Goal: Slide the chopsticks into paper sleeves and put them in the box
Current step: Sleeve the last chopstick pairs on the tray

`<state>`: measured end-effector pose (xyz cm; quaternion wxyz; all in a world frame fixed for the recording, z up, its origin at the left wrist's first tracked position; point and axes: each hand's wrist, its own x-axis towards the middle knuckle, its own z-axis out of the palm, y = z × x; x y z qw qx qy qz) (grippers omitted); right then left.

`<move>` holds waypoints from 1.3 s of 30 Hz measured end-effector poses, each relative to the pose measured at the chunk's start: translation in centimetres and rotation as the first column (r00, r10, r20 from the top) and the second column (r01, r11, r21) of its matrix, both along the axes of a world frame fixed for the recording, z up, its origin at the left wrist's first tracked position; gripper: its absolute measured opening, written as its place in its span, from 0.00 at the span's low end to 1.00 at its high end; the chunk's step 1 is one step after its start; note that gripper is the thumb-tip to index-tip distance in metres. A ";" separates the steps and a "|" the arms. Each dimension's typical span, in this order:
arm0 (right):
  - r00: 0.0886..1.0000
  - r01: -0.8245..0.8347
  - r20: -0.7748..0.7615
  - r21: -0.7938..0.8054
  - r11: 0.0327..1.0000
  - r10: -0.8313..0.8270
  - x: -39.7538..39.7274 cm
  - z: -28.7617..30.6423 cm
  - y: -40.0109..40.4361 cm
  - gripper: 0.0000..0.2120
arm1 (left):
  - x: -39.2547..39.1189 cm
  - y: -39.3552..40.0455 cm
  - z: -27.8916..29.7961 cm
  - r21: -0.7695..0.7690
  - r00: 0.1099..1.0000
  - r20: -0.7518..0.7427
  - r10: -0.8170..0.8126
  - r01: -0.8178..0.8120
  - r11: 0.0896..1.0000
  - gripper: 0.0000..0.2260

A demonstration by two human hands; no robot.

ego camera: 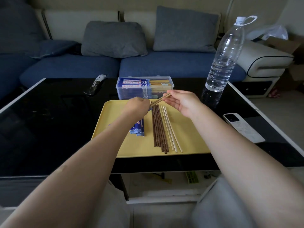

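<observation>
Chopsticks (160, 99) pinched between both hands (179, 101)

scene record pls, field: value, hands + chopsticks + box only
left hand: grips one end of held chopsticks
right hand: pinches the other end, palm up
held chopsticks: light brown pair, lifted above tray, no sleeve on them
tray: yellow, on black table
loose chopsticks: dark brown and pale ones lying on tray
paper sleeves: blue, on tray under left wrist
box: clear, beyond tray, holds sleeved chopsticks
</observation>
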<state>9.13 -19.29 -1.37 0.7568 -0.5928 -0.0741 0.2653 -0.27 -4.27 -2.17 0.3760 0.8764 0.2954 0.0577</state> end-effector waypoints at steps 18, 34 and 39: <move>0.883 0.456 -0.129 0.000 0.890 -0.452 10.0 -0.6 6.7 0.04 | 6.8 8.2 -2.6 0.569 0.999 0.016 0.049 -0.050 0.821 0.30; 0.654 0.420 0.657 -0.727 0.543 0.374 10.7 -2.3 7.8 0.17 | 8.4 9.3 -3.8 0.637 0.995 -0.086 0.040 0.025 0.770 0.30; 0.599 0.428 0.686 -0.711 0.558 0.414 10.4 -2.4 7.8 0.16 | 8.1 9.5 -3.6 0.610 0.995 -0.094 0.020 0.042 0.791 0.31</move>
